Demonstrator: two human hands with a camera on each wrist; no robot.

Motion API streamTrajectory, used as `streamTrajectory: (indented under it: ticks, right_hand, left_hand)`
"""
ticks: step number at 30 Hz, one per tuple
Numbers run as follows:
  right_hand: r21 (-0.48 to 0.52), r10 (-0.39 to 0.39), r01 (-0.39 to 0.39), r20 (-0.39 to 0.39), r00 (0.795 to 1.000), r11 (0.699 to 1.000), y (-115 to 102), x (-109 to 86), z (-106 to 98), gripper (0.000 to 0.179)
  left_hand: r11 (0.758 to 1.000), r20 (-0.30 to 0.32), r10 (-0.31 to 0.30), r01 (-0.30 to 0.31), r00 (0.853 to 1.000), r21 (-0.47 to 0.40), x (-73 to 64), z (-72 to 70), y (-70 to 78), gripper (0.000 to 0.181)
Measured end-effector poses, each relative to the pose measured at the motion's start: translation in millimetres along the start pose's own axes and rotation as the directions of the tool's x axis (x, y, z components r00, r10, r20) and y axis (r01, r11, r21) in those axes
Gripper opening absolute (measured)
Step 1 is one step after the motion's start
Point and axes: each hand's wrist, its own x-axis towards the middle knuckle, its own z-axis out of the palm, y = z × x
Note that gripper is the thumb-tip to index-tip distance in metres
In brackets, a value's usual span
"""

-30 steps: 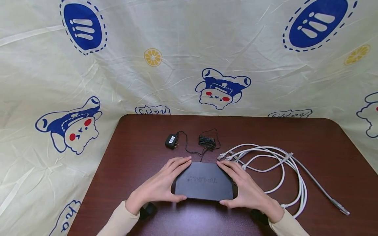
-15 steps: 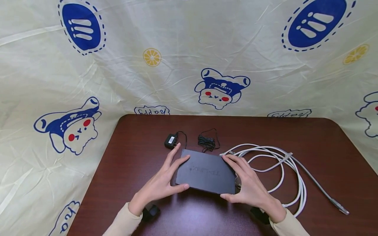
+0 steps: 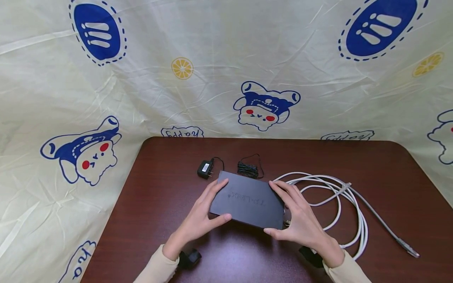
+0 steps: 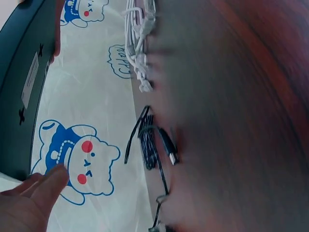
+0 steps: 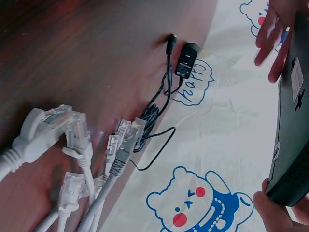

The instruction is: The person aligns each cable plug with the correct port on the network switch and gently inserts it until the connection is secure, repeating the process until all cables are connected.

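Observation:
A dark grey TP-Link network switch [image 3: 247,200] is held up over the table, its top tilted and its logo upside down in the head view. My left hand [image 3: 198,220] grips its left end, thumb on the near edge and fingers on the far one. At the opposite end my right hand [image 3: 301,218] holds it the same way. Both wrist views show the switch's underside, raised off the table, with a white label [image 4: 30,79] and cross-shaped mounting holes.
Behind the switch lie a black power adapter [image 3: 205,169] and its tied cord [image 3: 248,170], whose barrel plug [image 4: 170,150] is loose. Coiled white network cables [image 3: 363,232] with clear plugs [image 5: 77,130] lie to the right. A printed cloth [image 3: 212,102] hangs beyond the brown table [image 3: 170,157].
Both hands have lifted the switch off the table and turned it slightly, its left end moving farther away. The left fingers, spread half a second ago, have closed in on its edge. The adapter and cables stay put.

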Motion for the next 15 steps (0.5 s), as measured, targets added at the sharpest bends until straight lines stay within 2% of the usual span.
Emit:
streamTrajectory:
  ticks: [4, 7, 10, 15]
  right_hand:
    - [-0.023, -0.012, 0.012, -0.015, 1.000, 1.000, -1.6, 1.9, 0.5, 0.104]
    - [-0.033, -0.017, 0.017, -0.015, 1.000, 0.999, -2.6, 3.0, 0.8, 0.102]
    - [-0.034, -0.015, 0.015, -0.004, 1.000, 0.999, -3.6, 2.9, 1.2, 0.101]
    - [-0.042, 0.010, -0.009, 0.033, 0.999, 0.999, -5.7, 2.3, 1.3, 0.103]
  left_hand:
    - [0.995, -0.039, -0.021, 0.018, 0.999, -0.094, 2.4, 5.1, -1.0, 0.074]
    - [0.976, -0.063, -0.042, 0.028, 0.997, -0.214, 4.2, 8.7, -1.9, 0.073]
    - [0.934, -0.071, -0.081, 0.051, 0.994, -0.352, 4.7, 11.6, -1.4, 0.069]
    - [0.833, -0.078, -0.136, 0.072, 0.988, -0.548, 6.9, 13.1, 1.1, 0.067]
